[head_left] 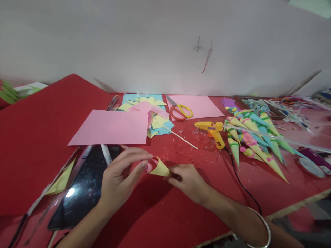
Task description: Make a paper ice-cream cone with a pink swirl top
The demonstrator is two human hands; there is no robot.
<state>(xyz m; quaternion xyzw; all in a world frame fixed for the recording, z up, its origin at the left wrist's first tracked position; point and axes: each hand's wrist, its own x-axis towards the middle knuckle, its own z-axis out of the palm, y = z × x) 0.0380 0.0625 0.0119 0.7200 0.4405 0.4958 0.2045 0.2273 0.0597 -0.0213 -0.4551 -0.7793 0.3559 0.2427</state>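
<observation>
Nearest the camera: left hand at the wide mouth of a yellow paper cone, fingertips against the pink curl inside; right hand in a tight pinch on the narrow end. Held between them, just above the red table.

Likely trouble, largest source first: near the left wrist, a dark glossy slab, easy to bump with a leftward drift. To the right, a yellow glue gun with an orange glow, perhaps hot, liable to burn or shift after a snag on its black cord. At the cone itself, prone to creasing from a hard squeeze, or to unrolling from a slack one.

Toward the body, most room, down to the pale front edge slanting under the right forearm. Ahead, less: bounded leftward by a pink sheet, rightward by piled cones beyond the glue gun, midway by scissors and a thin stick.
</observation>
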